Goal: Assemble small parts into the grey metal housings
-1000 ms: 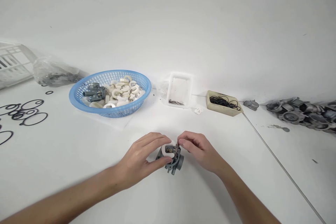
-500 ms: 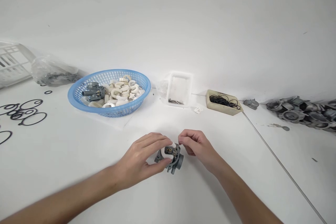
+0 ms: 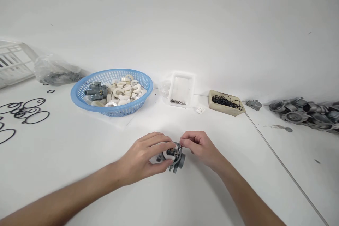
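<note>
A grey metal carburetor (image 3: 181, 161) stands on the white table with its open side up, brass parts showing inside. My left hand (image 3: 144, 157) reaches over it from the left, thumb and fingertips closed on a white C-shaped plastic float (image 3: 168, 156) set in the opening. At the carburetor's upper right edge, my right hand (image 3: 197, 144) is pinched, thumb against bent index finger. Whatever lies between those fingertips is too small to make out. Part of the float is covered by my left fingers.
Behind stands a blue basket (image 3: 112, 110) of white floats and a carburetor. A white tray (image 3: 192, 90) holds small metal pins; a cream box (image 3: 222, 108) holds black rings. Grey metal covers (image 3: 299, 114) pile up right, beyond a thin rod (image 3: 283, 166). Black rings (image 3: 37, 117) lie left.
The carburetor has tilted slightly under my left hand, and its brass parts show less. My right hand stays pinched at its edge. The view has shifted a little.
</note>
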Action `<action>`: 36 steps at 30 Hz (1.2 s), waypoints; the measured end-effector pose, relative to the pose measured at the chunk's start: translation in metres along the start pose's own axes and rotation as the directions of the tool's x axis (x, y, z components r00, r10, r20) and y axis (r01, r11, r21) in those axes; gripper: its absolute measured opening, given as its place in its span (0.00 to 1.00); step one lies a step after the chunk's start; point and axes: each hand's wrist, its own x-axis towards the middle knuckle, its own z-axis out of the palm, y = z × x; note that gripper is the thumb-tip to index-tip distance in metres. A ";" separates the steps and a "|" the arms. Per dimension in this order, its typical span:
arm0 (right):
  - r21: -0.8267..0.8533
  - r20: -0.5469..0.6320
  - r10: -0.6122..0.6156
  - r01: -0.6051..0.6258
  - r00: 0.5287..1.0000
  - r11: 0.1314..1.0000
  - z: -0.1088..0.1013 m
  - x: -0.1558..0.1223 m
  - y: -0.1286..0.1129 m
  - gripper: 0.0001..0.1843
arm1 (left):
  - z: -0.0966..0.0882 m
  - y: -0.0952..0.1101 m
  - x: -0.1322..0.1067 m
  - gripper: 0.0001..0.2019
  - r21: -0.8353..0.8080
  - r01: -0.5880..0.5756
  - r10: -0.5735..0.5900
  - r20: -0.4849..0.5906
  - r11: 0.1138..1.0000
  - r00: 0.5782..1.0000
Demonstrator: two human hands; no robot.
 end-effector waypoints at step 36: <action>-0.047 -0.013 -0.104 0.103 0.995 0.994 0.003 0.005 0.010 0.12 | 0.011 0.003 0.000 0.11 0.159 -0.058 0.080 -0.133 0.986 0.988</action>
